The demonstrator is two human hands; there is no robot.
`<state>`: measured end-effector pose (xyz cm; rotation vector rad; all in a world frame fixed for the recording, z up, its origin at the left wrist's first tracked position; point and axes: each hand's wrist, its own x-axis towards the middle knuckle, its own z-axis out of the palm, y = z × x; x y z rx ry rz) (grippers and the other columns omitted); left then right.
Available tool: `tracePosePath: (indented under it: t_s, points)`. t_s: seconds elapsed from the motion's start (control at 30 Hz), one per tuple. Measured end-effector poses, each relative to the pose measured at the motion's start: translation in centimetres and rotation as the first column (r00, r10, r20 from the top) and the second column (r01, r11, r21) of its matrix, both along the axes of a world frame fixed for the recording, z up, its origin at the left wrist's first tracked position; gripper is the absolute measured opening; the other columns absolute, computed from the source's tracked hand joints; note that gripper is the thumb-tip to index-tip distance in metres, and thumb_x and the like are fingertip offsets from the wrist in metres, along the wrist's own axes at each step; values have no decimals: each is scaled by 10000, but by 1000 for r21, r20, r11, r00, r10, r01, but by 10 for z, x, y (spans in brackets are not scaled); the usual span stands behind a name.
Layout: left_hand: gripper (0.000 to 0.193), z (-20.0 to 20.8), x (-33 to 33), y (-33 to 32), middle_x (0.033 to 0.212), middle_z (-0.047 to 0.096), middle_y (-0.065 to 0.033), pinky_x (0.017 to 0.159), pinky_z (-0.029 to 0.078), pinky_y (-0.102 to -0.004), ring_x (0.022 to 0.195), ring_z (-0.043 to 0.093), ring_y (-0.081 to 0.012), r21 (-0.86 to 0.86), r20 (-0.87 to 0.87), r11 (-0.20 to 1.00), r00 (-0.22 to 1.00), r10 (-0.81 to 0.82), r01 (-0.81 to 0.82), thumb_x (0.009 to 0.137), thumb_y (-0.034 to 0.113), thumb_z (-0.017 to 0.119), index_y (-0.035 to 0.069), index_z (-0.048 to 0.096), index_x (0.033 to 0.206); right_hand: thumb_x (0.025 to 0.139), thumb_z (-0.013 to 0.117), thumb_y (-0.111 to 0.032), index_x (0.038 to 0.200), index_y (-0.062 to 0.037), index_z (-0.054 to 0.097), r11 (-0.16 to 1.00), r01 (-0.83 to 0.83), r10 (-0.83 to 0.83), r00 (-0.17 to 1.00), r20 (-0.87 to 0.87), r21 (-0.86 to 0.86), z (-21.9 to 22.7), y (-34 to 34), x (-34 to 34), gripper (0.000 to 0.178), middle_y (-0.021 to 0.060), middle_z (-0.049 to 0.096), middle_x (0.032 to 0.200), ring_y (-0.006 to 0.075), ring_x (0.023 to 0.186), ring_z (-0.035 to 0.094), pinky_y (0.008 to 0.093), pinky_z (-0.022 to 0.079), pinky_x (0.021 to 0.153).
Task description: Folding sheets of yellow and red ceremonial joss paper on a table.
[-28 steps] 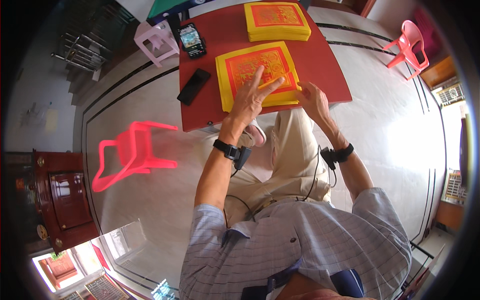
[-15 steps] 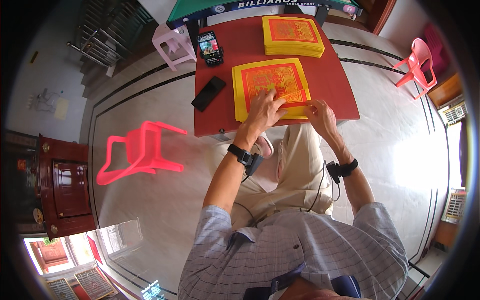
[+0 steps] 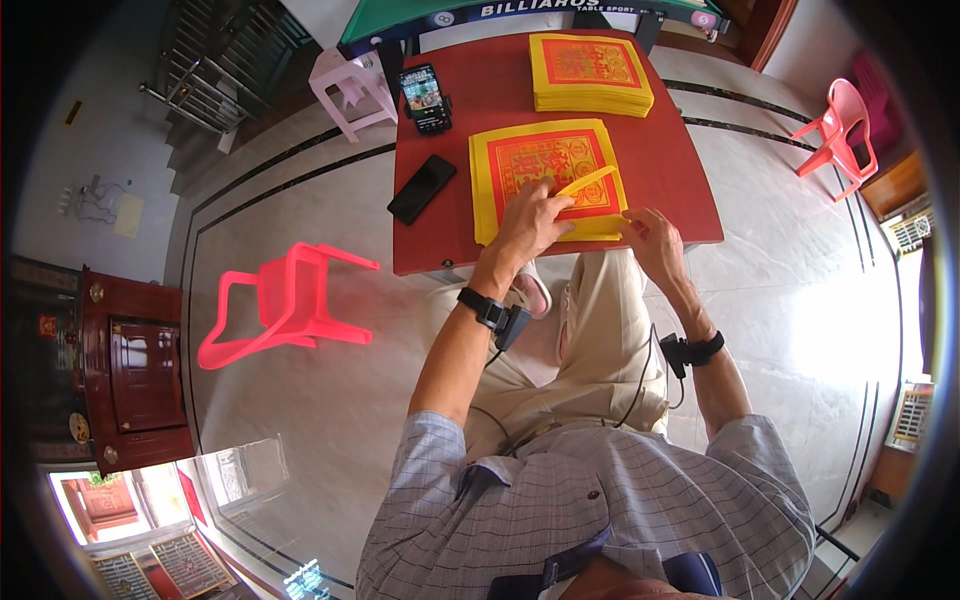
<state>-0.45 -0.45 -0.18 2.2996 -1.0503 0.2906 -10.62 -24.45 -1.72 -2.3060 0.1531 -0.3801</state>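
Note:
A stack of yellow joss paper (image 3: 495, 165) with red and gold print lies near the front edge of the red table (image 3: 672, 175). My left hand (image 3: 532, 222) rests on its lower middle, fingers bent onto the top sheet. From beside that thumb a narrow folded yellow strip of paper (image 3: 588, 181) slants up to the right, lifted off the print. At the stack's lower right corner my right hand (image 3: 655, 240) has its fingertips closed on the paper's edge. Exactly how the sheet is folded under the fingers is hidden.
Behind sits a thicker joss paper stack (image 3: 590, 75). To the left are a black phone (image 3: 422, 188) lying flat and a phone in a stand (image 3: 425, 98). A pink chair (image 3: 295, 300) is on the floor at left, a white stool (image 3: 350, 90) beside the table, a billiard table (image 3: 450, 18) beyond.
The folded yellow strip has risen and stands out more from the top sheet. My right hand has shifted slightly right and down; my left hand stays almost in place.

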Motion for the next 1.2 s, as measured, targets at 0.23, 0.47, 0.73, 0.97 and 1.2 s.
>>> tracePosePath:
  t_s: [0.23, 0.47, 0.73, 0.97, 1.2]
  points:
    - [346, -3, 1, 2, 1172, 680, -164, 927, 562, -461, 1057, 661, -373, 6, 5, 1000, 1000, 0, 0, 809, 122, 865, 90, 785, 1144, 912, 758, -135, 1159, -5, 772, 999, 13, -13, 1000, 3, 43, 0, -3, -11, 279, 150, 763, 982, 244, 828, 739, 361, 594, 769]
    - [292, -1, 0, 1, 1087, 696, -205, 889, 569, -481, 1009, 675, -414, -15, -28, 1000, 1000, -3, 3, 875, 104, 805, 97, 774, 1165, 915, 757, -160, 1163, -13, 771, 999, 29, -29, 1000, 3, 38, -6, -7, -23, 288, 149, 767, 960, 263, 815, 743, 372, 587, 762]
    - [265, 2, 6, 3, 1098, 710, -203, 902, 571, -481, 1025, 681, -413, 10, -17, 1000, 1000, -6, 6, 907, 53, 742, 86, 773, 1167, 921, 750, -205, 1163, -18, 769, 977, -83, 109, 986, -125, 197, 6, 27, -31, 307, 142, 767, 899, 268, 775, 741, 388, 571, 730]
    - [252, 3, 8, -3, 1084, 708, -164, 883, 578, -472, 985, 675, -381, -6, -4, 1000, 1000, -28, 28, 891, 41, 742, 83, 787, 1135, 931, 704, -189, 1290, -35, 702, 943, -199, 261, 939, -223, 265, -1, 55, -35, 391, 128, 734, 831, 244, 735, 719, 389, 550, 706]
    - [264, 1, 5, 1, 1063, 706, -167, 884, 576, -470, 994, 669, -373, -14, -3, 1000, 1000, -18, 18, 893, 47, 754, 76, 784, 1154, 923, 670, -153, 1491, -45, 558, 945, -256, 290, 944, -160, 202, 0, 77, -34, 589, 173, 715, 813, 325, 768, 726, 444, 550, 743]
